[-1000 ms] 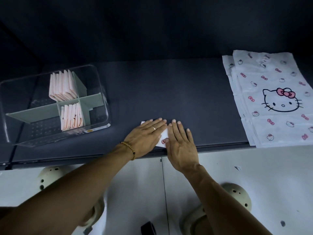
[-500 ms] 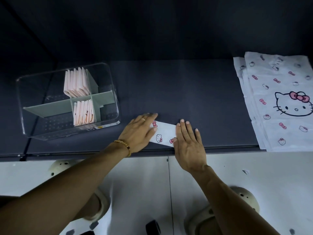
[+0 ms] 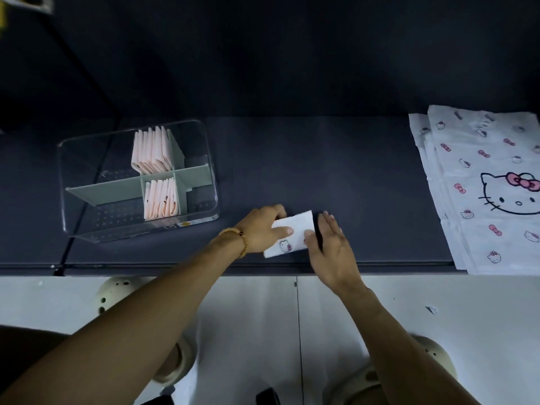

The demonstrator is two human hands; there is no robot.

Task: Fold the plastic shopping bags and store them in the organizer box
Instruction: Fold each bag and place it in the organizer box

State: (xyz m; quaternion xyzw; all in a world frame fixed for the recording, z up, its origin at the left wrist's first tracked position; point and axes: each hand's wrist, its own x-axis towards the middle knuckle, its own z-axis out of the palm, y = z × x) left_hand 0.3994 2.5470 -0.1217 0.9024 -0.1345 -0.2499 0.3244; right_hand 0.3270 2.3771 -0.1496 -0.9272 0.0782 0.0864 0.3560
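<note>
While left hand (image 3: 263,229) pinches folded bag (image 3: 293,233) — right hand (image 3: 330,247) beside

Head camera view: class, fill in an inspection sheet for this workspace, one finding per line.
Surface: dark table, bare in the middle.
Job's things: folded bag at the front edge; clear organizer box on the left holding two packs of folded pink bags; flat bags stacked on the right.
Clutter: nothing seen on the table.
Hands: left hand grips the folded bag; right hand flat at its right edge.
Cables: nothing seen.
Surroundings: pale floor, dark backdrop.
</note>
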